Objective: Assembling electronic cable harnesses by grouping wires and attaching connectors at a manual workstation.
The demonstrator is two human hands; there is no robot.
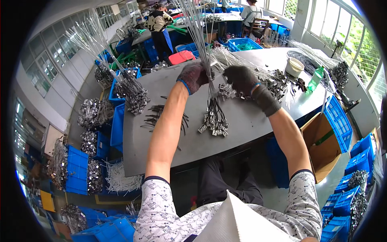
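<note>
My left hand (195,76), in a dark knitted glove, is closed round a tall bundle of thin silvery cables (200,44) held upright over the grey table. Below that hand the bundle ends in black sleeves and small square metal end pieces (215,127), which hang close to the tabletop. My right hand (241,80), also gloved, is just right of the bundle with its fingers pinched. A thin pale strand (219,74) spans the gap from the bundle to these fingertips. Its far end is hidden by the glove.
Loose black sleeve pieces (155,115) lie on the table (169,149) by my left forearm. A heap of cables with metal ends (278,82) lies right, near a white tub (294,67) and green bottle (315,78). Blue crates (117,127) flank the table. Other people work behind.
</note>
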